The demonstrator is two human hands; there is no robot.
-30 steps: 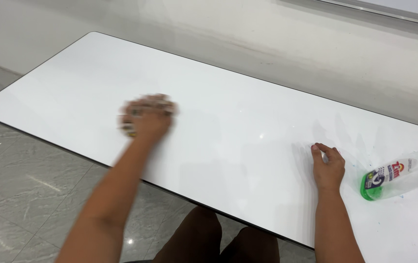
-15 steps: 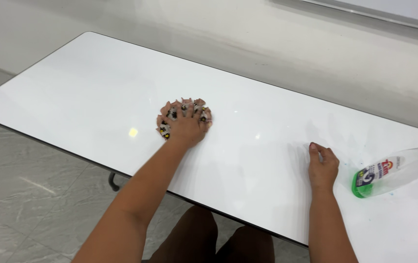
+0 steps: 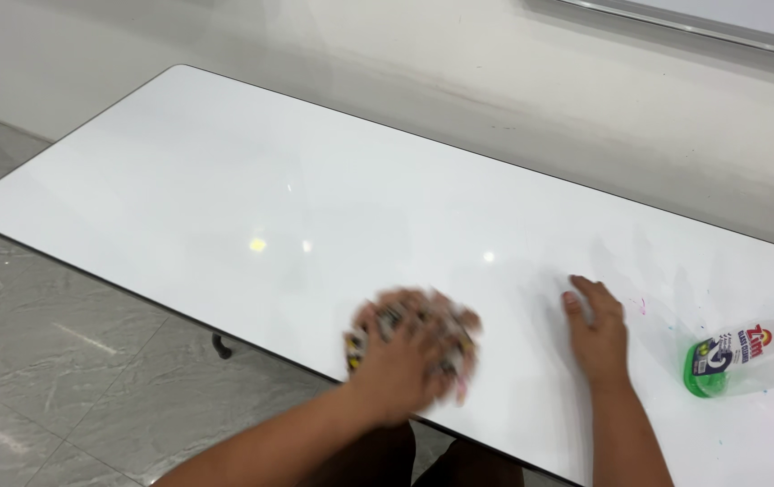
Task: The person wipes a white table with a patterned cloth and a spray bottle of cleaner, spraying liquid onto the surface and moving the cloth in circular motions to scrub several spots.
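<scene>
Your left hand (image 3: 409, 356) is pressed palm-down on a crumpled patterned cloth (image 3: 361, 341), fingers spread over it, close to the near edge of the white table (image 3: 224, 171). Both are motion-blurred, so I can't make out the cloth's pattern or how much of it is bunched under your palm. A flat, spread grip like that puts the whole pad in contact with the tabletop, which suits wiping.

Your right hand (image 3: 596, 332) lies flat on the table, fingers loosely apart, holding nothing. It reads as a brace for your weight while you lean in.

The bottle (image 3: 747, 353) lies on its side just right of that hand, not touching it. Clear body, green base end toward you, printed label. I can't tell any liquid level through the plastic; it looks mostly clear. Faint coloured specks dot the table around it.

Below the table there's grey marble-look floor (image 3: 62, 361), with one table foot visible.
</scene>
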